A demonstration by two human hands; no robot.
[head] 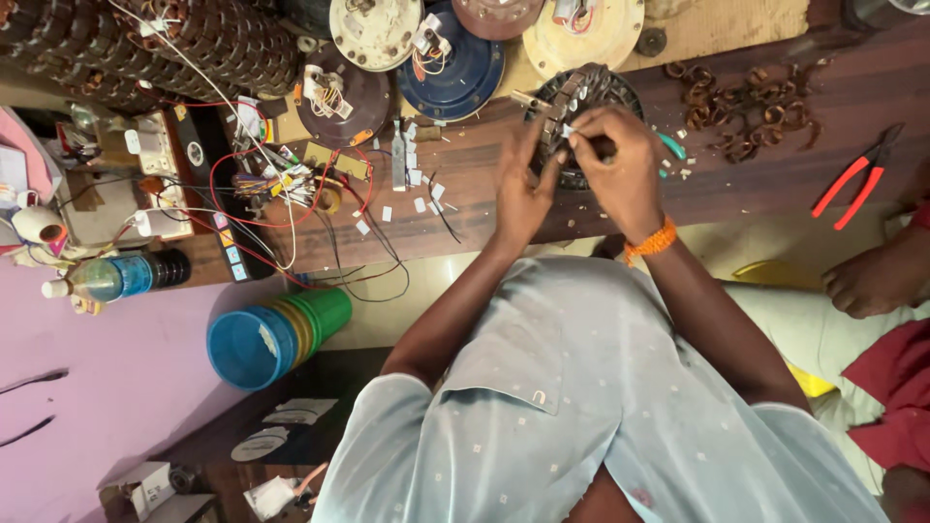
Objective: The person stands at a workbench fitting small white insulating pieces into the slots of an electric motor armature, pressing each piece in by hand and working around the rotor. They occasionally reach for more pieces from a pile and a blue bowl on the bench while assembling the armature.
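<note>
A clear plastic bottle (pixel 116 278) with a blue label band and a white cap is seen lying at the left edge, and a small open cardboard box (pixel 145 489) in white and brown is seen at the bottom left.

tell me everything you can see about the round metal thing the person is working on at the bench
The round metal part is a dark ring of slotted teeth, like a fan motor core, lying flat on the brown wooden bench near its front edge. The left hand steadies its near rim, while the right hand, an orange band at its wrist, covers the middle and pinches a small white strip at a slot. White scraps lie beside it. Its near half is hidden by the hands.
</note>
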